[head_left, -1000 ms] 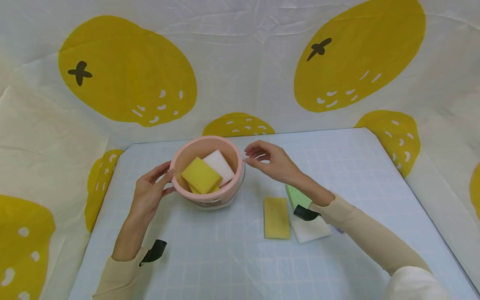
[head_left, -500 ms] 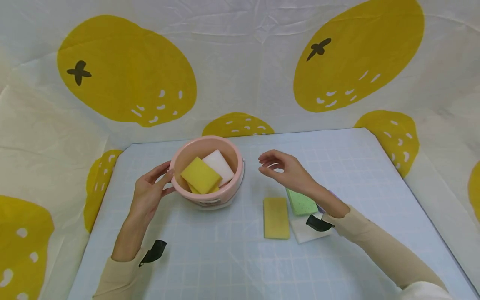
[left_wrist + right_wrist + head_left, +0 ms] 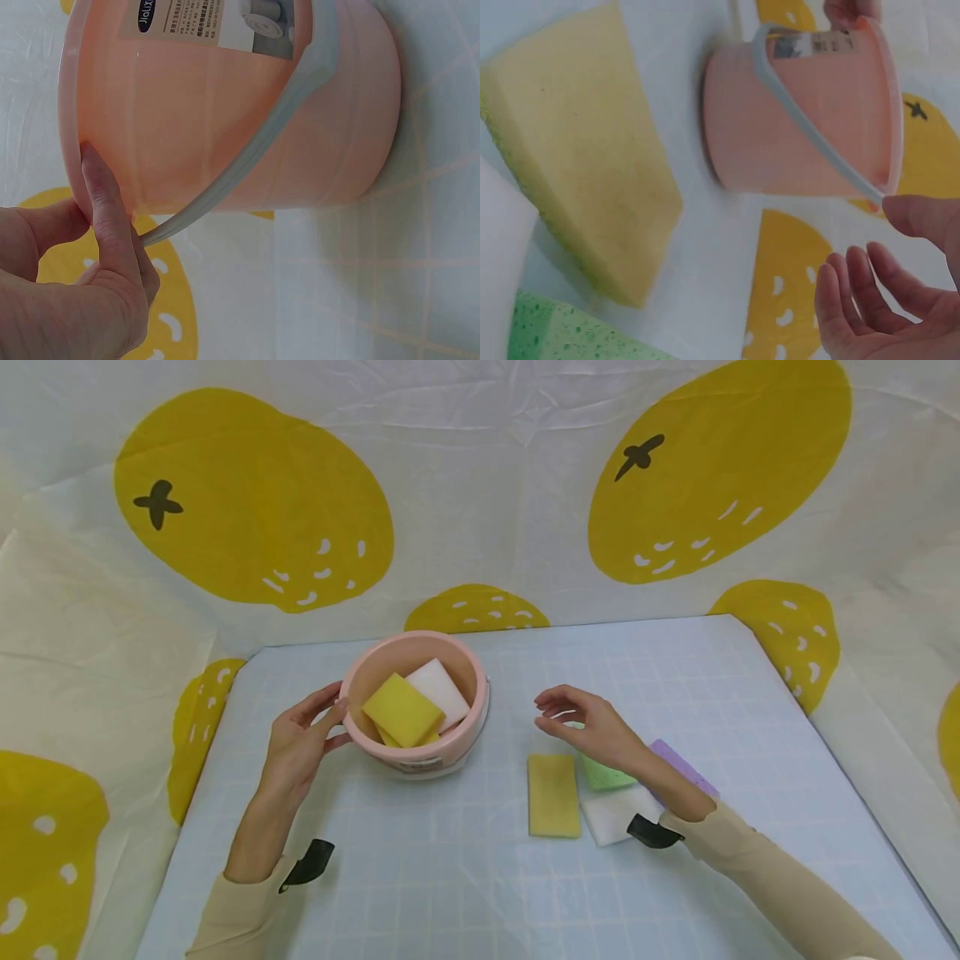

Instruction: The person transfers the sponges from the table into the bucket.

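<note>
A pink bucket (image 3: 360,735) stands at the back left of the table, its pale handle (image 3: 247,154) hanging down against the side. In it lie a yellow sponge (image 3: 402,710) on top, a white sponge (image 3: 441,692) beside it and more yellow beneath. My left hand (image 3: 294,739) pinches the bucket's rim at its left, thumb and fingers on either side of the wall. My right hand (image 3: 592,722) hovers over the table right of the bucket, fingers loosely bent and holding nothing. Beneath and near it lie a yellow sponge (image 3: 553,796), a green sponge (image 3: 606,777), partly covered by the hand, and a white sponge (image 3: 611,817).
A purple sponge (image 3: 686,767) lies partly behind the right forearm. The table (image 3: 450,893) has a pale blue gridded cover. White cloth (image 3: 487,485) with large yellow fruit prints hangs around its back and sides.
My right hand has drawn away from the bucket's right rim, moving right and toward me above the loose sponges. The left hand and the bucket have stayed in place.
</note>
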A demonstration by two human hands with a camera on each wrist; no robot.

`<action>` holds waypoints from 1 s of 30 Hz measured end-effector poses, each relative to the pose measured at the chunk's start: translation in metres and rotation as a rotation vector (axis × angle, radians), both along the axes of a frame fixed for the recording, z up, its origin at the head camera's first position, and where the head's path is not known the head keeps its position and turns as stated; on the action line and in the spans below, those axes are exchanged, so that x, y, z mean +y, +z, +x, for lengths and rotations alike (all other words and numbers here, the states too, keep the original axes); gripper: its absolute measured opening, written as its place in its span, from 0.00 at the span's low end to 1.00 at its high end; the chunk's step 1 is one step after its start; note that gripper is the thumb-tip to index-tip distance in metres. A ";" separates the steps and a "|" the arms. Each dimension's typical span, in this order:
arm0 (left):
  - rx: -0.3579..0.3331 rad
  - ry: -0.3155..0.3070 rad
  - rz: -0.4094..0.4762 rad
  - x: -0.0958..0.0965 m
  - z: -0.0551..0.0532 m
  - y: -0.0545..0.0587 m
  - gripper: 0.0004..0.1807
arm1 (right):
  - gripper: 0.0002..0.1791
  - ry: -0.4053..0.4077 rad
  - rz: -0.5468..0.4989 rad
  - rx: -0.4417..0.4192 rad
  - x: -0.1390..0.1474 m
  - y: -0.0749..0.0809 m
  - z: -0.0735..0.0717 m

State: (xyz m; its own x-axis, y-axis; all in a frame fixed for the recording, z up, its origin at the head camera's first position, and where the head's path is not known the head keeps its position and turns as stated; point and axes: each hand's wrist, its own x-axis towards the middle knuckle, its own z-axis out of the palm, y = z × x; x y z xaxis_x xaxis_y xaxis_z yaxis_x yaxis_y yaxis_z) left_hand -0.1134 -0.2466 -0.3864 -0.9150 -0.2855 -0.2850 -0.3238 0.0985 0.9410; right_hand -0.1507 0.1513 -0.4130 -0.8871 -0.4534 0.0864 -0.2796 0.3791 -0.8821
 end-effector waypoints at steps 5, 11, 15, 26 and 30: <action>0.006 0.003 0.011 0.000 0.000 -0.001 0.30 | 0.17 0.007 0.000 -0.026 0.004 -0.011 0.005; 0.003 0.007 0.003 0.003 -0.001 0.000 0.29 | 0.18 0.022 -0.004 -0.052 0.010 -0.026 0.010; 0.003 0.007 -0.002 0.002 -0.002 0.000 0.29 | 0.21 0.047 0.017 -0.044 0.011 -0.036 0.013; 0.004 0.009 0.006 0.001 -0.002 -0.002 0.29 | 0.24 0.156 0.170 0.104 0.016 -0.053 0.022; -0.001 0.016 -0.006 0.001 -0.001 -0.002 0.29 | 0.24 0.176 0.240 0.077 0.016 -0.054 0.023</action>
State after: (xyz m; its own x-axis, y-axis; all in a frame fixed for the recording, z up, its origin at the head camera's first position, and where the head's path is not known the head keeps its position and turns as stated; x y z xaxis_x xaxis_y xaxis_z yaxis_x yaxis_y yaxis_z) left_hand -0.1147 -0.2457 -0.3881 -0.9101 -0.3017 -0.2840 -0.3262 0.0989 0.9401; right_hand -0.1280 0.1677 -0.4669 -0.7880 -0.6153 0.0216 -0.4219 0.5141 -0.7468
